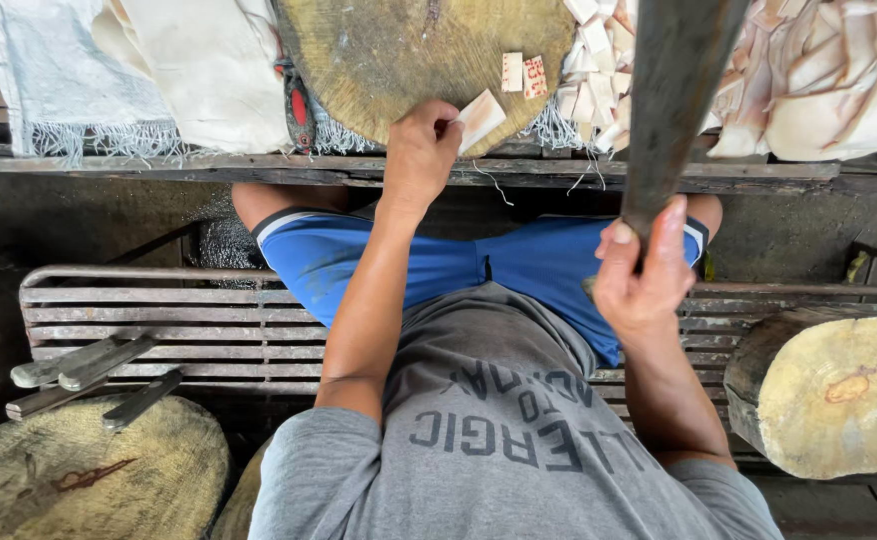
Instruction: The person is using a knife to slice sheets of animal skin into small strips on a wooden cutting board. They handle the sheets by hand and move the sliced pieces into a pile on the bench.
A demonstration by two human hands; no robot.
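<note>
My left hand rests at the near edge of a round wooden chopping block and pinches a pale flat slab piece. My right hand grips the handle of a large dark cleaver that is raised, its blade pointing away over the table. Two small cut squares lie on the block beside the blade.
Piles of pale cut pieces cover the table's right side, and white cloth sacks lie at the left. I sit on a slatted metal bench with several knives. Round wooden blocks stand at both sides.
</note>
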